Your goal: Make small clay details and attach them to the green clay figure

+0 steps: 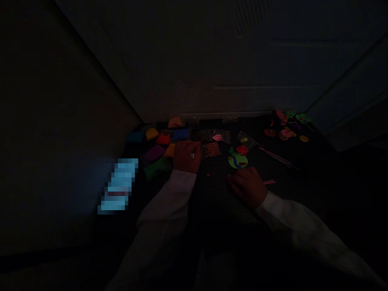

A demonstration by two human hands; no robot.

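Observation:
The scene is very dark. My left hand point(187, 156) rests knuckles up beside a cluster of coloured clay packets point(157, 151), its fingers curled around something small and pale I cannot make out. My right hand point(247, 185) lies on the dark mat point(218, 190), fingers bent down, just below a round green clay figure point(238, 160) with red and blue bits. A thin pink strip point(269, 182) lies right of that hand. Both arms wear light sleeves.
Small clear bags point(216, 137) lie behind the hands. A thin pink tool point(274, 155) lies to the right. Several finished colourful clay pieces point(286, 127) sit at the far right. A glowing blurred screen point(118, 186) is on the left. A wall rises behind.

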